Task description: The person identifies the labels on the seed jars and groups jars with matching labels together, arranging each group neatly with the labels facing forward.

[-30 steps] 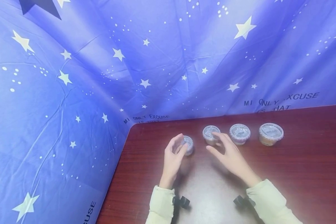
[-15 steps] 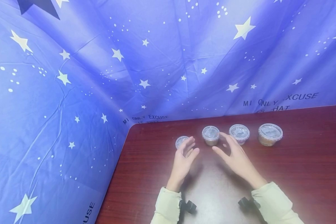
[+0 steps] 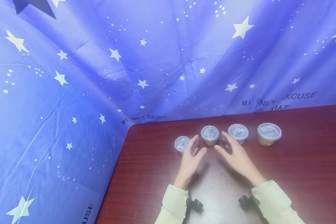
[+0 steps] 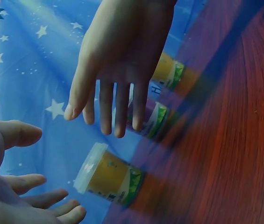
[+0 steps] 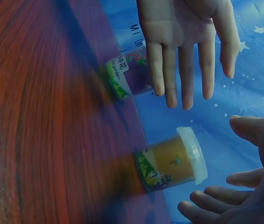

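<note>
Several small lidded plastic tubs stand in a row on the table. Between my two hands is a yellow tub (image 3: 210,137) with a clear lid, upright and touched by neither. My left hand (image 3: 189,160) is held on its left, in front of the leftmost, purple tub (image 3: 181,143), which it partly hides. On the other side, my right hand (image 3: 238,158) has its fingers extended, partly covering another purple tub (image 3: 239,132). In the left wrist view the right hand (image 4: 124,56) shows its palm with straight fingers; the left hand (image 5: 183,42) looks alike in the right wrist view.
Farthest right stands another yellow tub (image 3: 269,134). The dark red wooden table (image 3: 305,174) meets a blue star-printed cloth (image 3: 162,62) behind and to the left. Black wrist devices (image 3: 197,205) sit beside both cuffs.
My left hand has let go of the leftmost tub, after that tub shifted slightly left, and has moved right toward the yellow one. My right hand has drawn slightly right, off the yellow tub's front.
</note>
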Demonstrator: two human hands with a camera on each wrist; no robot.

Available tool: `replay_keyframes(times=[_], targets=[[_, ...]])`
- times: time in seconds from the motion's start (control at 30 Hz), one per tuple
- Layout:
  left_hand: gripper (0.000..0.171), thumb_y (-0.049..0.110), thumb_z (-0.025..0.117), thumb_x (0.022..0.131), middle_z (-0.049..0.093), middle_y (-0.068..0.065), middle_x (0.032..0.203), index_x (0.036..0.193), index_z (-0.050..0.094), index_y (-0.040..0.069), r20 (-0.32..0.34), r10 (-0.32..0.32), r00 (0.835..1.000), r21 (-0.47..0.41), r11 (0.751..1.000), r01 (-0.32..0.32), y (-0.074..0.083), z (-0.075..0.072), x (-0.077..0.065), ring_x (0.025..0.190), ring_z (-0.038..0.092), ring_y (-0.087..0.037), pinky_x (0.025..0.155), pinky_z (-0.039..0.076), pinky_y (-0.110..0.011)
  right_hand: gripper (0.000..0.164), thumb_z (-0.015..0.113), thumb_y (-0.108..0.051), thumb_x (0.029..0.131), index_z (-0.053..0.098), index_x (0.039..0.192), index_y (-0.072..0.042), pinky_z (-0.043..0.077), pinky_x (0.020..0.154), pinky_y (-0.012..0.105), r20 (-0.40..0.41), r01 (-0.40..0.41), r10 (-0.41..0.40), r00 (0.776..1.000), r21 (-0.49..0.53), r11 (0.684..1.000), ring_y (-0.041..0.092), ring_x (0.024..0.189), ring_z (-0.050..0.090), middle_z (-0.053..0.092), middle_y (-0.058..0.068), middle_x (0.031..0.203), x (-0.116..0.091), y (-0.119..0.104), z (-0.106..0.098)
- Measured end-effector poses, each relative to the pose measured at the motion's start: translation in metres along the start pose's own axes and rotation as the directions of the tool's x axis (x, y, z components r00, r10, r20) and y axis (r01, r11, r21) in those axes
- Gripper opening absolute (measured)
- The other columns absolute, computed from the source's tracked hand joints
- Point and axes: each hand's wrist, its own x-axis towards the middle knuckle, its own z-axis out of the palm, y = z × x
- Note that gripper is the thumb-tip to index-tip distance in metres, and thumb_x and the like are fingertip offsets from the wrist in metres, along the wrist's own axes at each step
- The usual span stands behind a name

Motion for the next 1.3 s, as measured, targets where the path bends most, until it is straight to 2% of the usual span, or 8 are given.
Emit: replay_keyframes(times=[0.2, 0.37, 0.5, 0.73, 1.0, 1.3], targets=[[0.064, 0.012, 0.064, 0.095, 0.036, -0.020, 0.156, 0.151, 0.035, 0.002, -0.025, 0.019, 1.000, 0.003, 1.000, -0.019, -0.006, 0.009, 0.006, 0.146, 0.033, -0.033, 0.121, 0.026, -0.049, 0.076, 0.060, -0.034, 0.099, 0.022, 0.154, 0.003, 0.036, 0.110, 0.059, -0.006, 0.011, -0.011, 1.000, 0.010, 1.000, 0.049, 0.137, 0.038, 0.032, 0.033, 0.152, 0.004, 0.005, 0.001], [0.064, 0.010, 0.063, 0.094, 0.036, -0.019, 0.156, 0.151, 0.035, 0.002, -0.049, 0.035, 0.998, -0.008, 0.999, -0.035, -0.012, 0.014, 0.013, 0.145, 0.033, -0.036, 0.120, 0.027, -0.050, 0.077, 0.061, -0.030, 0.099, 0.020, 0.156, 0.000, 0.037, 0.110, 0.059, -0.005, 0.024, -0.024, 1.000, 0.037, 0.999, 0.049, 0.136, 0.038, 0.029, 0.031, 0.155, 0.009, 0.010, 0.003], [0.065, 0.006, 0.063, 0.093, 0.037, -0.018, 0.156, 0.152, 0.034, 0.003, -0.067, 0.015, 0.998, -0.032, 0.999, -0.017, -0.018, 0.018, 0.017, 0.146, 0.032, -0.034, 0.120, 0.027, -0.049, 0.078, 0.063, -0.026, 0.098, 0.018, 0.157, -0.002, 0.038, 0.109, 0.058, 0.004, 0.025, -0.026, 1.000, 0.057, 0.998, 0.049, 0.136, 0.039, 0.025, 0.030, 0.157, 0.014, 0.014, 0.006], [0.066, 0.009, 0.063, 0.094, 0.033, -0.019, 0.158, 0.152, 0.032, 0.003, -0.124, -0.027, 0.992, -0.078, 0.997, 0.017, -0.026, 0.028, 0.025, 0.146, 0.031, -0.035, 0.120, 0.026, -0.049, 0.079, 0.064, -0.023, 0.097, 0.017, 0.156, 0.002, 0.038, 0.110, 0.057, 0.027, 0.008, -0.010, 1.000, 0.048, 0.999, 0.050, 0.135, 0.040, 0.029, 0.033, 0.154, 0.023, 0.018, 0.013], [0.065, 0.007, 0.061, 0.093, 0.034, -0.015, 0.158, 0.152, 0.034, 0.006, -0.183, -0.057, 0.982, -0.099, 0.994, 0.039, -0.031, 0.039, 0.033, 0.146, 0.032, -0.033, 0.120, 0.027, -0.050, 0.079, 0.064, -0.023, 0.097, 0.016, 0.155, 0.003, 0.039, 0.109, 0.056, 0.024, 0.002, -0.003, 1.000, 0.031, 1.000, 0.050, 0.134, 0.041, 0.031, 0.035, 0.152, 0.026, 0.017, 0.013], [0.060, 0.007, 0.060, 0.094, 0.039, -0.017, 0.155, 0.150, 0.039, 0.006, -0.206, -0.087, 0.975, -0.129, 0.990, 0.061, -0.037, 0.039, 0.040, 0.145, 0.034, -0.033, 0.121, 0.027, -0.048, 0.065, 0.054, -0.016, 0.102, 0.021, 0.155, 0.002, 0.042, 0.107, 0.055, 0.015, 0.024, -0.024, 1.000, 0.006, 1.000, 0.050, 0.135, 0.040, 0.027, 0.032, 0.156, 0.032, 0.020, 0.017]])
